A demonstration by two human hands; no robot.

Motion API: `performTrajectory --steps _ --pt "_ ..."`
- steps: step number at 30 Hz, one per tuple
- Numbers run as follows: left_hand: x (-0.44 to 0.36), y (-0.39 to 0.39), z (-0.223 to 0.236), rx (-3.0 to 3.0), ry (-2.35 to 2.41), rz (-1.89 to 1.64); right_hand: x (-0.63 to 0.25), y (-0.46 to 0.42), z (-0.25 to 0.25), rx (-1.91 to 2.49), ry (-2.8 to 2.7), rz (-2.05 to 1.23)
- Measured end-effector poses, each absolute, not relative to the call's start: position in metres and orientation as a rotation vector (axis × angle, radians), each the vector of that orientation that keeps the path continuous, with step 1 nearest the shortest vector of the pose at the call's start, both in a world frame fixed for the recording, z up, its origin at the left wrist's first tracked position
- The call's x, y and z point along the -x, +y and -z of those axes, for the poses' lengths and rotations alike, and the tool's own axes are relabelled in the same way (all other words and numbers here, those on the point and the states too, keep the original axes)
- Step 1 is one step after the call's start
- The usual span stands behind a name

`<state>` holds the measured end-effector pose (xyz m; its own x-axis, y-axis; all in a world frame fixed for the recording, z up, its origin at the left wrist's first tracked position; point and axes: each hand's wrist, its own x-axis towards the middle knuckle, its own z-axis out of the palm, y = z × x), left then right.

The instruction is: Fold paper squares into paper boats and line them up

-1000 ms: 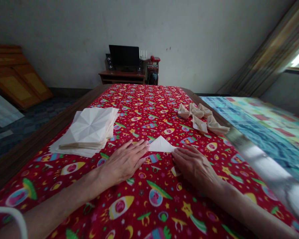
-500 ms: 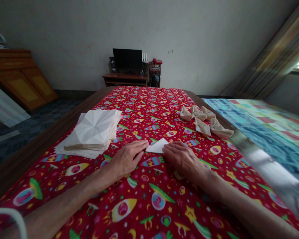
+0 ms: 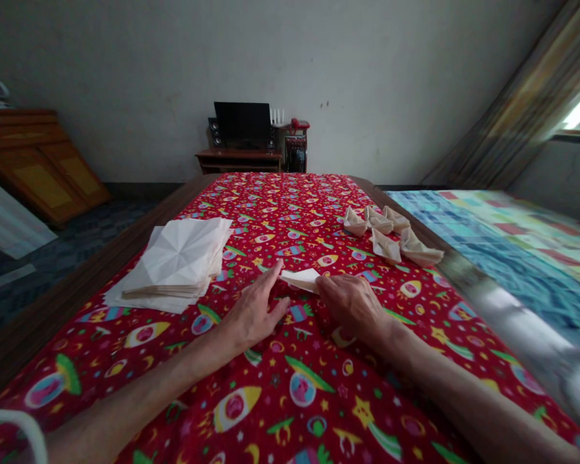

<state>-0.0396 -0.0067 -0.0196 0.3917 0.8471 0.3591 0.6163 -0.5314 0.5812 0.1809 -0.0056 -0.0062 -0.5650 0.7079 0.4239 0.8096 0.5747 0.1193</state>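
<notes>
A small piece of folded white paper (image 3: 300, 279) lies between my hands, low over the red patterned cloth. My right hand (image 3: 350, 299) is closed on its right end, fingers bent around the edge. Just left of the paper, my left hand (image 3: 258, 306) has its thumb spread from its fingers and holds nothing. To the left is a stack of creased white paper sheets (image 3: 181, 254), the top one marked with star-like folds. Several folded paper boats (image 3: 386, 245) sit together at the right side of the cloth.
The red cloth (image 3: 290, 212) covers a long dark wooden table (image 3: 140, 225). Beyond it, a monitor (image 3: 241, 124) with speakers stands on a desk by the wall. A bed with a patchwork cover (image 3: 502, 245) is at the right, a wooden cabinet (image 3: 43, 161) at the left.
My left hand has come off the paper's left end and opened. The paper has turned and tilted in my right hand, its peak no longer pointing up. The view has shifted slightly.
</notes>
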Motion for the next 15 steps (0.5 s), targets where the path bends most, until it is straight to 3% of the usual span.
performTrajectory --steps 5,15 --pt "0.003 -0.012 0.008 -1.952 1.216 -0.997 -0.181 -0.004 0.005 1.191 -2.195 0.449" --pt "-0.01 0.005 0.012 -2.315 1.127 -0.962 -0.173 -0.015 0.006 1.163 -2.149 0.344"
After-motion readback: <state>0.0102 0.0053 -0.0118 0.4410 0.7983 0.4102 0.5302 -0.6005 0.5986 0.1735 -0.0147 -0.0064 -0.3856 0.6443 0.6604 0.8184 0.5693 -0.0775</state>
